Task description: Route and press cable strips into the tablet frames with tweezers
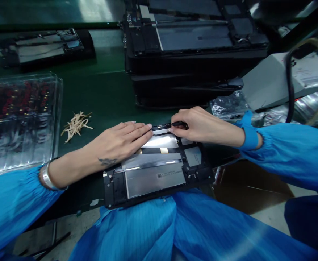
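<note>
An opened tablet (pixel 155 180) lies at the table's front edge, its silver battery and black frame showing. My left hand (pixel 121 141) rests flat across its left and upper part, fingers stretched out together. At the tablet's far edge, my right hand (pixel 199 124) is closed in a pinch on a slim black tool (pixel 179 124), whose exact kind I cannot make out. The right fingertips are close to a narrow strip (pixel 160 132) along that edge. Part of the tablet's left side is hidden under the left hand.
A stack of opened tablets (pixel 194 65) stands behind. Another device (pixel 42 49) lies at the back left. A clear plastic tray (pixel 20 123) holds small parts at left, beside a pile of pale strips (pixel 76 125). At right are a white box (pixel 278 78) and plastic bags (pixel 229 105).
</note>
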### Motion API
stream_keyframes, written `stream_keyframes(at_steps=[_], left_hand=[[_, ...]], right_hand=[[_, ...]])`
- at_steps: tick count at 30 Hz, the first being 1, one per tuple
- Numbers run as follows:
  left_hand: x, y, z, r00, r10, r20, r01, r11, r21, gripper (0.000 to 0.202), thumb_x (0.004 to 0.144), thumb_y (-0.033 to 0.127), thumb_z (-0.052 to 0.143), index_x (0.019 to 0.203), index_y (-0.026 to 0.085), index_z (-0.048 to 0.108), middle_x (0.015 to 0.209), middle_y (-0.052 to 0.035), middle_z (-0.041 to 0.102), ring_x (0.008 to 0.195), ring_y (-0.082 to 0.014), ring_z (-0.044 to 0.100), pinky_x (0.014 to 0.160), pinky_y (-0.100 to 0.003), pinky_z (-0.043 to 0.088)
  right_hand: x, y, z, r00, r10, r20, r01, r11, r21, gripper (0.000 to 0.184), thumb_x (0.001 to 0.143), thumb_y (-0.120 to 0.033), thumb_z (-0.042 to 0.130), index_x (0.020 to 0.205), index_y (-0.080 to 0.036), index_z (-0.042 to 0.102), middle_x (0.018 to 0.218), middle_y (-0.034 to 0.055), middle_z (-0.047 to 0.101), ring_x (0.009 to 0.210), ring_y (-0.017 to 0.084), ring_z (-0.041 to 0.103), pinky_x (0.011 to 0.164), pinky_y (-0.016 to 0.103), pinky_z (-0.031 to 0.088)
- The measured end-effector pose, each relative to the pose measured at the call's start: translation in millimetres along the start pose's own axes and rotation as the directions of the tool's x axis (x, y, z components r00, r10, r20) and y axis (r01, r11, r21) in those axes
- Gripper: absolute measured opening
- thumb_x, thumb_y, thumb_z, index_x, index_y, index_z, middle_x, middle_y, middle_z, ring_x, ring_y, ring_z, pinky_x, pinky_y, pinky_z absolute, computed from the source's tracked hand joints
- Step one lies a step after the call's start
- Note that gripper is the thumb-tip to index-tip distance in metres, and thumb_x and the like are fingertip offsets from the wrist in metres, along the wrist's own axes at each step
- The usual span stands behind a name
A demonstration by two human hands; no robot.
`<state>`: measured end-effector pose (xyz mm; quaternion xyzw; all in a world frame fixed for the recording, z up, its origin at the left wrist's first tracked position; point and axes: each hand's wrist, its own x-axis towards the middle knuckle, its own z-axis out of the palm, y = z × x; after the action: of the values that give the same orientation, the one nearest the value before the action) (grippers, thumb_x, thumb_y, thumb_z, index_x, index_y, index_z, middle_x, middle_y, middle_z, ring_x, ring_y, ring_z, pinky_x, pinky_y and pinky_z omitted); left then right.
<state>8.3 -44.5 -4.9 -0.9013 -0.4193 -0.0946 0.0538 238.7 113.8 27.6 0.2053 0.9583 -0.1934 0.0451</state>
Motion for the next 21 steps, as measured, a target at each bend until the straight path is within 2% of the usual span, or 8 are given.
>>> stream_keyframes(at_steps=[7, 11, 14, 16, 17, 19, 21], left_hand=[[0, 1, -1.2, 0.999, 0.023, 0.033, -0.027, 0.992, 0.121, 0.043, 0.107, 0.014, 0.03, 0.14, 0.006, 0.056, 0.145, -0.0223, 0.057, 0.132, -0.0327, 0.06, 0.105, -0.048, 0.054], [2, 3, -2.1, 0.998, 0.068, 0.02, -0.07, 0.973, 0.218, 0.042, 0.106, 0.011, 0.03, 0.138, 0.003, 0.056, 0.14, -0.0246, 0.06, 0.124, -0.0344, 0.063, 0.098, -0.047, 0.056], [10, 7, -2.8, 0.997, 0.038, 0.063, -0.052, 0.967, 0.248, 0.045, 0.104, 0.007, 0.028, 0.139, 0.006, 0.056, 0.134, -0.0233, 0.062, 0.117, -0.0332, 0.064, 0.09, -0.043, 0.058], [21, 10, -4.0, 0.994, -0.029, 0.104, 0.005, 0.975, 0.224, 0.046, 0.104, 0.009, 0.028, 0.141, 0.012, 0.055, 0.129, -0.0204, 0.063, 0.108, -0.0304, 0.065, 0.082, -0.039, 0.058], [27, 11, -5.0, 0.99, -0.062, 0.123, 0.036, 0.978, 0.204, 0.046, 0.104, 0.011, 0.029, 0.142, 0.015, 0.054, 0.124, -0.0187, 0.063, 0.102, -0.0288, 0.065, 0.078, -0.038, 0.057], [39, 12, -7.5, 0.982, -0.105, 0.158, 0.077, 0.982, 0.17, 0.045, 0.105, 0.015, 0.034, 0.144, 0.02, 0.053, 0.115, -0.0156, 0.062, 0.092, -0.0263, 0.063, 0.073, -0.036, 0.053], [49, 10, -9.5, 0.975, -0.095, 0.2, 0.065, 0.987, 0.15, 0.046, 0.104, 0.017, 0.036, 0.148, 0.023, 0.05, 0.114, -0.0144, 0.061, 0.089, -0.0249, 0.061, 0.072, -0.035, 0.051]], right_hand=[[-1, -4, -1, 1.0, 0.002, 0.006, -0.002, 1.0, -0.015, 0.025, 0.093, -0.026, 0.054, 0.069, -0.018, 0.055, 0.066, 0.0023, 0.055, 0.063, 0.014, 0.05, 0.061, 0.03, 0.026], [1, -3, 1, 1.0, 0.003, 0.001, -0.003, 1.0, -0.02, 0.024, 0.092, -0.026, 0.053, 0.07, -0.018, 0.055, 0.067, 0.0024, 0.054, 0.064, 0.014, 0.049, 0.061, 0.03, 0.026], [3, 2, 3, 1.0, -0.021, -0.003, 0.021, 0.999, -0.033, 0.023, 0.092, -0.024, 0.053, 0.07, -0.018, 0.054, 0.067, 0.002, 0.054, 0.065, 0.015, 0.05, 0.061, 0.029, 0.029], [-3, 1, 2, 0.993, -0.062, -0.104, 0.054, 0.996, -0.076, 0.016, 0.092, -0.024, 0.054, 0.078, -0.018, 0.06, 0.076, 0.0047, 0.06, 0.074, 0.018, 0.054, 0.064, 0.03, 0.034], [-9, -2, 1, 0.975, -0.081, -0.208, 0.063, 0.994, -0.094, 0.013, 0.093, -0.024, 0.055, 0.084, -0.018, 0.063, 0.083, 0.0066, 0.063, 0.08, 0.02, 0.056, 0.068, 0.032, 0.037], [-28, -16, 3, 0.882, -0.09, -0.463, 0.074, 0.996, -0.051, 0.015, 0.096, -0.026, 0.055, 0.098, -0.02, 0.068, 0.092, 0.0088, 0.067, 0.088, 0.023, 0.058, 0.077, 0.036, 0.043], [-51, -40, 14, 0.791, -0.052, -0.609, 0.18, 0.972, 0.15, 0.021, 0.102, -0.031, 0.052, 0.107, -0.022, 0.071, 0.088, 0.0066, 0.069, 0.083, 0.02, 0.061, 0.079, 0.037, 0.048]])
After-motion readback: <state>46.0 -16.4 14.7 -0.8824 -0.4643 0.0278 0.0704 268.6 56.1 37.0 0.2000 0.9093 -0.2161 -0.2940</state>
